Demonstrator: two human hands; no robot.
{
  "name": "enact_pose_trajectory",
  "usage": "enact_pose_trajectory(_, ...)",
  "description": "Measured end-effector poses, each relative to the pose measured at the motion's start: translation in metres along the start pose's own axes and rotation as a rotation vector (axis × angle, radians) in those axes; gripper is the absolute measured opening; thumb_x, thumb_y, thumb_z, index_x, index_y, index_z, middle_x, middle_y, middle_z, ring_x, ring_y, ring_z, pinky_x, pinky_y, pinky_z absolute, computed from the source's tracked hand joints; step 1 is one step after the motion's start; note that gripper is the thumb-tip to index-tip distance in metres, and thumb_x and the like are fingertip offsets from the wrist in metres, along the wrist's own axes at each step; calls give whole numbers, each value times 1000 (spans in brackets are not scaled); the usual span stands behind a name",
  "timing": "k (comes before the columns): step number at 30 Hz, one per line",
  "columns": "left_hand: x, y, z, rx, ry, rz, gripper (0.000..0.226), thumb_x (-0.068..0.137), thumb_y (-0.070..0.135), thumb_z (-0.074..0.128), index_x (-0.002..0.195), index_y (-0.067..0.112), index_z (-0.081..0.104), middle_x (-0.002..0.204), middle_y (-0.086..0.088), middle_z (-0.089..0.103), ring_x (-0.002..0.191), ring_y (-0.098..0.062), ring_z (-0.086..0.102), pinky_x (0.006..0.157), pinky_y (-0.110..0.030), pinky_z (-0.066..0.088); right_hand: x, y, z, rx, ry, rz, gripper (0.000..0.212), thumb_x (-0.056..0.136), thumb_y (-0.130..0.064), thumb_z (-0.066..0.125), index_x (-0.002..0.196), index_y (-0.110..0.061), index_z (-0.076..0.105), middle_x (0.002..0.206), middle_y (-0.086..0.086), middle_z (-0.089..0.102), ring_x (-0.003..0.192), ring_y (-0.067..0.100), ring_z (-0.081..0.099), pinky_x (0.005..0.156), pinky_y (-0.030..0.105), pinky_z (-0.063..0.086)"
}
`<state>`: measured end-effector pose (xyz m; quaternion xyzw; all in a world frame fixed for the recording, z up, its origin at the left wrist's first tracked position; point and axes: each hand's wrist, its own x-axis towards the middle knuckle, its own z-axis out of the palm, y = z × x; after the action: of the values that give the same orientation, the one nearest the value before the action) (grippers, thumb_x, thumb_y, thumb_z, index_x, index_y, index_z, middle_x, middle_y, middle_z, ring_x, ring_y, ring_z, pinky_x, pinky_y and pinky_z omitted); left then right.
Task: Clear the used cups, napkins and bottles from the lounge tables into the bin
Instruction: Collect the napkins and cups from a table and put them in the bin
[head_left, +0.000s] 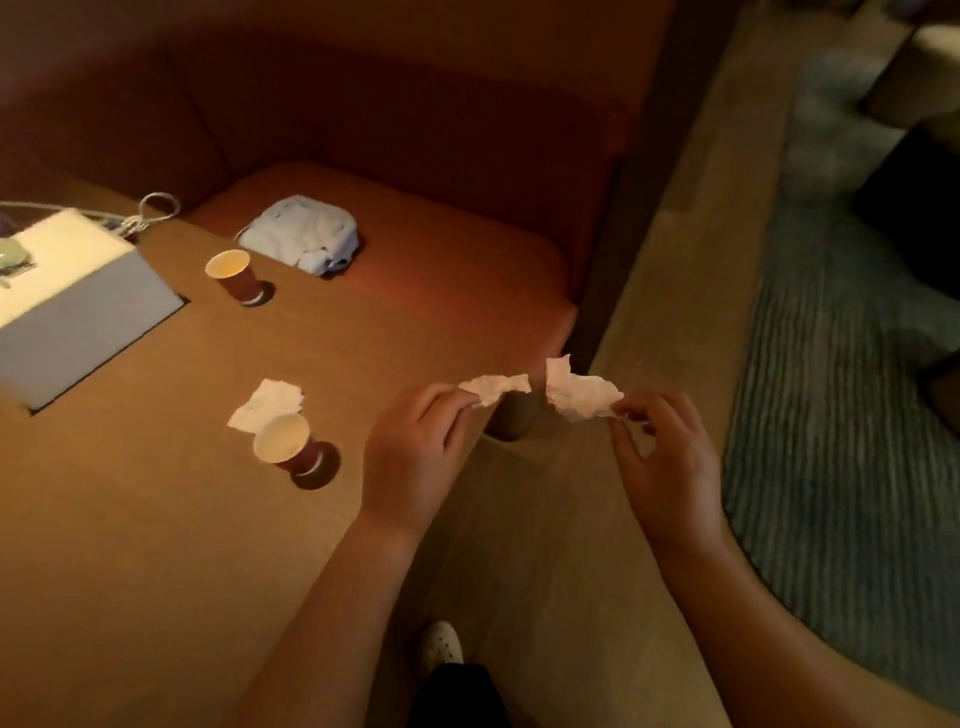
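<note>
Tan worktop (156, 519); a near cup (284, 441) and a far cup (234, 273), both dark red outside and cream inside; a white napkin (265, 405). The left scrap (496, 387) and right scrap (582, 397) of paper are white. The seat (457, 280) is rust orange, the cloth (304, 234) pale blue, the carpet (841, 415) grey-green with stripes.

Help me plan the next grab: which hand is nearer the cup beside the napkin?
Left. The left hand, pinching a paper scrap, is just right of the cup; the right hand, pinching a second scrap, is farther right.
</note>
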<state>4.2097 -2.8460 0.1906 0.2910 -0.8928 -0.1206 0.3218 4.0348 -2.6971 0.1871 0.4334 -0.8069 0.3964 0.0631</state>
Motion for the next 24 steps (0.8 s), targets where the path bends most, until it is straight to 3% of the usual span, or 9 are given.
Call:
enact_pose_trajectory(5, 22, 117, 38, -121, 31, 195, 18, 89, 14, 59, 103, 9, 68, 100, -3, 64, 88, -10, 57, 75, -14, 43, -24, 61, -120, -78, 204, 96, 18, 84, -11, 68, 101, -13, 63, 107, -3, 57, 93, 4, 53, 77, 20, 49)
enact_pose_trajectory(9, 32, 223, 70, -207, 75, 387, 20, 92, 18, 55, 100, 7, 68, 97, -6, 65, 90, -14, 58, 81, -17, 41, -56, 105, -218, -139, 390, 158, 13, 86, -16, 64, 98, -12, 64, 105, -10, 53, 92, 0, 51, 76, 13, 45)
enact_pose_trajectory(14, 31, 351, 110, -354, 53, 572, 23, 96, 22, 52, 103, 7, 68, 100, -5, 66, 93, -14, 59, 82, -18, 44, -112, 153, -328, -240, 603, 250, 11, 84, -8, 68, 94, -9, 65, 103, -4, 57, 93, 3, 54, 80, 14, 47)
enact_pose_trajectory(21, 23, 502, 149, -531, -47, 811, 13, 93, 16, 58, 101, 10, 66, 99, -4, 65, 90, -15, 60, 74, -26, 51, -187, 194, -440, -410, 861, 422, 12, 83, -8, 68, 95, -6, 65, 102, 2, 59, 92, 7, 56, 80, 10, 45)
enact_pose_trajectory(24, 17, 555, 168, -564, -89, 890, 15, 93, 18, 58, 101, 9, 67, 98, -4, 65, 90, -14, 59, 78, -19, 46, -215, 212, -473, -470, 932, 498, 14, 84, -10, 68, 97, -6, 66, 101, 3, 60, 92, 8, 56, 80, 10, 44)
